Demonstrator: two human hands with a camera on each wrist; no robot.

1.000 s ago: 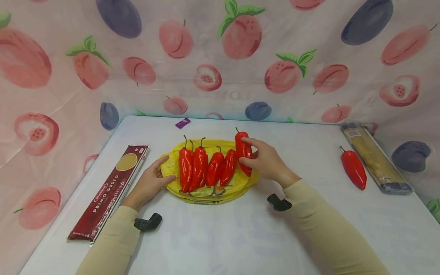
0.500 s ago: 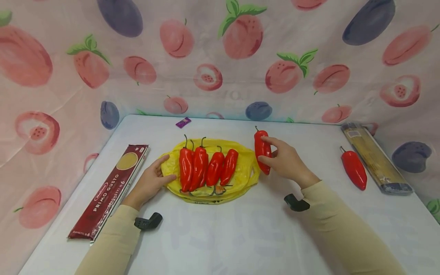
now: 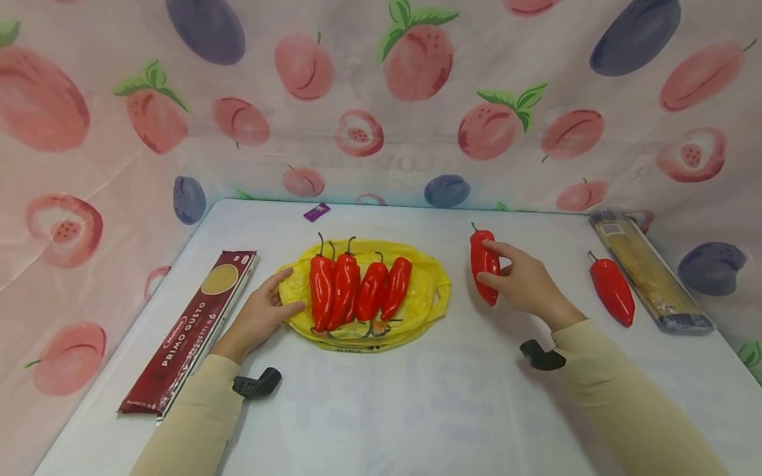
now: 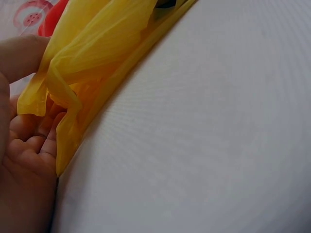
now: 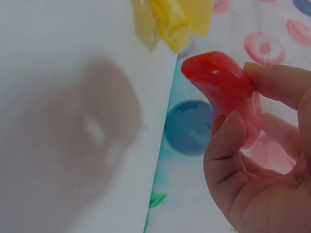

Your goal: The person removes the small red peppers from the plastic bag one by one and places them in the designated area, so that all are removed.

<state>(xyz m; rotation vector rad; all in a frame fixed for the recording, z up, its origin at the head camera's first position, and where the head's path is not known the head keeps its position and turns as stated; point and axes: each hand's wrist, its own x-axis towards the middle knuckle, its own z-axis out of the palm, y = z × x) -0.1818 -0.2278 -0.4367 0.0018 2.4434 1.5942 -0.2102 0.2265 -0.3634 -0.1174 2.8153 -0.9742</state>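
The right hand (image 3: 526,283) pinches a red pepper (image 3: 483,259) between thumb and fingers, its fingers bent partway rather than closed into a fist. That pepper hangs above the white table (image 3: 369,423), to the right of a crumpled yellow plastic bag (image 3: 424,291) and apart from it, its thin stem pointing away from the person; the right wrist view shows a dark shadow cast on the white surface beside it. The left hand (image 3: 262,314) holds the left edge of the bag, thumb and fingers set around the loose plastic; in the left wrist view some of the fingers curl beneath the folds. On the bag lies a row of red peppers (image 3: 345,291), four plainly visible side by side, with a further stem showing between the two leftmost. Farther right, a lone red pepper (image 3: 613,292) rests just beside a clear pack of spaghetti (image 3: 651,274). To the left, next to the left forearm, a dark red Primo Gusto spaghetti pack (image 3: 184,340) lies aslant. A small purple packet (image 3: 317,212) sits near the far edge, behind the bag. Both arms wear beige sleeves (image 3: 196,416), each with a black device (image 3: 257,384) at the wrist, and a fruit-printed cloth (image 3: 417,149) hangs behind the table.
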